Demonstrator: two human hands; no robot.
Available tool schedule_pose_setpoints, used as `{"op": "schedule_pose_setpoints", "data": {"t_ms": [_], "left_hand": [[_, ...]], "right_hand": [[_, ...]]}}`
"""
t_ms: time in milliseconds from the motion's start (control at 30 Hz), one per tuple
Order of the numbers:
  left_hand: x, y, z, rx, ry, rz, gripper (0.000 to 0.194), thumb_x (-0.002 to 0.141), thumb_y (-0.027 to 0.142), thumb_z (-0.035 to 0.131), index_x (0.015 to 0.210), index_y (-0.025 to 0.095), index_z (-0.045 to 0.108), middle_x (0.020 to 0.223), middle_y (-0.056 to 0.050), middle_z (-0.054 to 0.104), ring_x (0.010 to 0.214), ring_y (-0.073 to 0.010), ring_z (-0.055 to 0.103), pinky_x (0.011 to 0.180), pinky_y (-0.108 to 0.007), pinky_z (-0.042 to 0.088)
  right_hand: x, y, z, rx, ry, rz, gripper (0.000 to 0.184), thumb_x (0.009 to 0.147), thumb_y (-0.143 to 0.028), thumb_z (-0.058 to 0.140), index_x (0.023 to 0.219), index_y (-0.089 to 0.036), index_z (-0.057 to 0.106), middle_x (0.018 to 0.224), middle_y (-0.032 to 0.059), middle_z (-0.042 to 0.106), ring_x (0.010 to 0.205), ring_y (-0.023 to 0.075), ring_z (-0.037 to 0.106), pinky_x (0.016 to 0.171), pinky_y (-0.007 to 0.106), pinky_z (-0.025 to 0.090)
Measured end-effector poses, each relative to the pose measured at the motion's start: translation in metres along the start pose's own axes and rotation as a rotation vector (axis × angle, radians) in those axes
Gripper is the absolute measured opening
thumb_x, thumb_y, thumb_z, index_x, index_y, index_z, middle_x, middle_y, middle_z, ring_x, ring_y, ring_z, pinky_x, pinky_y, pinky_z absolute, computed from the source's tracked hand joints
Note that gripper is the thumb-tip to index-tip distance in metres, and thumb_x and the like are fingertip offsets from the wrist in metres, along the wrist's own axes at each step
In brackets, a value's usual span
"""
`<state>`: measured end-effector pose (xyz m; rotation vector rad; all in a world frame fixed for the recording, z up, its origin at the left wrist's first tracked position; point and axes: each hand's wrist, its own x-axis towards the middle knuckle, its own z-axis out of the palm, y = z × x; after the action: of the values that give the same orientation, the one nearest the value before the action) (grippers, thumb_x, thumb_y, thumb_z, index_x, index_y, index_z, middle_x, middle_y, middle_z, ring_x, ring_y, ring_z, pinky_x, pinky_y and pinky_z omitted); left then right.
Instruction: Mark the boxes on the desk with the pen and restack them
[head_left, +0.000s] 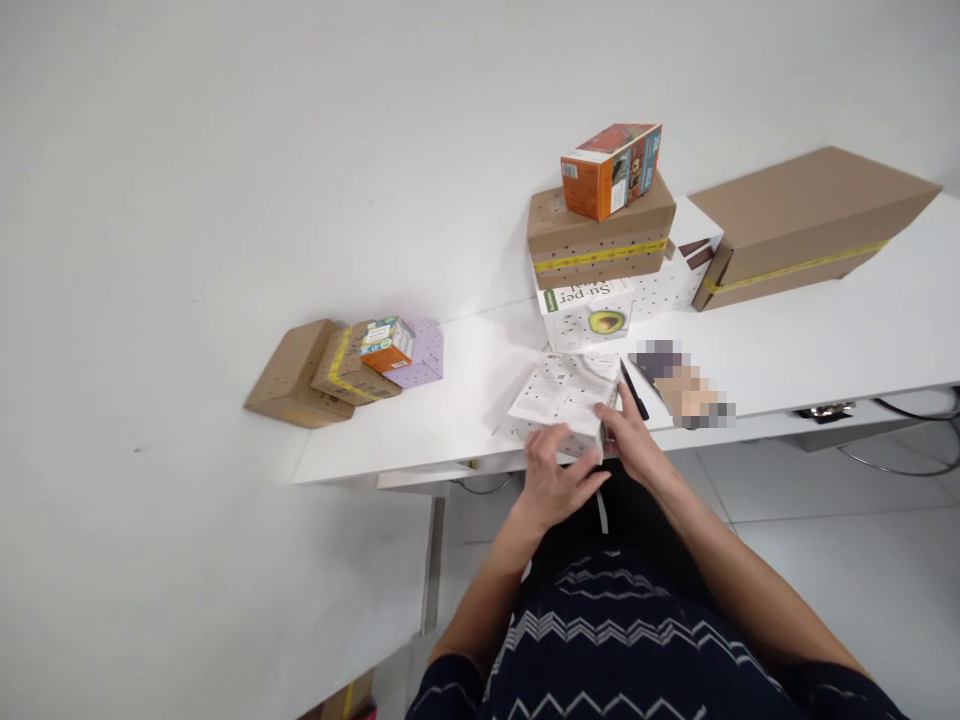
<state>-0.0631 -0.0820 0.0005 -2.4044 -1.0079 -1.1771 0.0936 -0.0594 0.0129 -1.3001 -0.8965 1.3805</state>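
Observation:
A white printed cardboard box (562, 390) lies at the near edge of the white table, dark lines of text across its top. My right hand (628, 435) grips its near right corner, thumb over the top edge and fingers down the side, partly hidden. Against the box's near face rest some fingertips of my left hand (556, 475), slightly blurred; its other fingers stretch to the right, apart and not wrapped round anything. Just right of the box lies a black pen (634, 390).
Behind stands a white avocado box (589, 318), under a taped brown carton (600, 235) topped by an orange box (611, 170). A long brown carton (810, 225) stands right. Several smaller boxes, one lilac (424, 355), sit left. A pixelated patch covers something right of the pen.

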Motion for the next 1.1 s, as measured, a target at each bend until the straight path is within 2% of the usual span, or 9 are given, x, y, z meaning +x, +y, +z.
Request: {"op": "schedule_pose_setpoints", "data": {"t_ms": [167,300,367,467,533,733,900,1000,1100], "left_hand": [[0.009,-0.042,-0.023,-0.010,0.007,-0.191,0.103,0.063,0.057,0.075,0.143,0.026,0.018,0.146,-0.022,0.022,0.138,-0.0407,0.021,0.104,-0.061,0.029],[0.019,-0.058,-0.026,-0.239,-0.077,-0.399,0.085,0.072,0.051,0.071,0.140,0.026,0.027,0.136,-0.017,0.040,0.130,-0.0307,0.041,0.102,-0.048,0.039],[0.025,-0.060,-0.022,-0.303,-0.051,-0.545,0.082,0.072,0.048,0.072,0.139,0.024,0.031,0.132,-0.015,0.046,0.126,-0.0268,0.046,0.101,-0.044,0.042],[0.034,-0.059,-0.015,-0.314,0.012,-0.645,0.079,0.068,0.047,0.076,0.134,0.023,0.039,0.130,-0.013,0.050,0.123,-0.0259,0.048,0.102,-0.043,0.042],[0.039,-0.057,-0.012,-0.301,0.066,-0.703,0.077,0.065,0.048,0.078,0.130,0.022,0.044,0.128,-0.012,0.053,0.120,-0.0257,0.051,0.100,-0.042,0.043],[0.040,-0.053,-0.012,-0.371,0.026,-0.864,0.074,0.065,0.049,0.077,0.128,0.023,0.047,0.122,-0.011,0.058,0.107,-0.0232,0.059,0.088,-0.038,0.051],[0.038,-0.049,-0.013,-0.352,0.013,-0.776,0.068,0.075,0.047,0.070,0.132,0.023,0.042,0.134,-0.014,0.048,0.125,-0.0261,0.047,0.098,-0.041,0.046],[0.041,-0.043,-0.011,-0.235,0.085,-0.656,0.056,0.080,0.043,0.064,0.129,0.022,0.046,0.140,-0.017,0.037,0.133,-0.0282,0.038,0.102,-0.046,0.041],[0.045,-0.035,-0.007,-0.081,0.220,-0.515,0.034,0.084,0.036,0.059,0.113,0.018,0.058,0.132,-0.016,0.041,0.126,-0.0280,0.043,0.099,-0.047,0.041]], "right_hand": [[0.003,-0.020,-0.003,0.177,-0.227,0.319,0.060,0.084,-0.064,0.033,0.119,-0.021,0.056,0.087,0.0087,0.070,0.065,0.0206,0.064,0.055,0.031,0.052],[0.005,-0.032,-0.008,0.144,-0.230,0.295,0.067,0.082,-0.071,0.033,0.120,-0.020,0.054,0.085,0.0090,0.067,0.052,0.0153,0.056,0.044,0.027,0.045],[0.011,-0.033,-0.016,-0.077,-0.121,0.141,0.065,0.083,-0.070,0.036,0.120,-0.019,0.055,0.094,0.0111,0.065,0.056,0.0160,0.058,0.048,0.029,0.047],[0.027,-0.027,-0.030,-0.737,0.192,-0.124,0.050,0.088,-0.051,0.045,0.121,-0.015,0.056,0.112,0.0170,0.059,0.079,0.0233,0.063,0.069,0.036,0.050],[0.040,-0.020,-0.038,-1.133,0.299,-0.118,0.044,0.090,-0.039,0.047,0.121,-0.009,0.054,0.117,0.0226,0.055,0.094,0.0307,0.062,0.079,0.043,0.047],[0.061,0.000,-0.036,-1.458,0.193,0.013,0.033,0.092,-0.026,0.041,0.109,-0.003,0.057,0.111,0.0262,0.057,0.099,0.0336,0.061,0.077,0.039,0.045],[0.060,0.002,-0.044,-1.208,0.177,0.000,0.035,0.087,-0.024,0.045,0.116,-0.006,0.056,0.088,0.0176,0.067,0.081,0.0266,0.064,0.071,0.035,0.044],[0.051,-0.009,-0.053,-0.693,0.151,-0.066,0.038,0.082,-0.028,0.048,0.118,-0.016,0.056,0.070,0.0039,0.064,0.058,0.0182,0.057,0.058,0.030,0.043],[0.035,-0.034,-0.056,-0.101,0.070,-0.133,0.028,0.080,-0.034,0.049,0.101,-0.019,0.060,0.073,0.0031,0.065,0.055,0.0152,0.055,0.052,0.029,0.042]]}}
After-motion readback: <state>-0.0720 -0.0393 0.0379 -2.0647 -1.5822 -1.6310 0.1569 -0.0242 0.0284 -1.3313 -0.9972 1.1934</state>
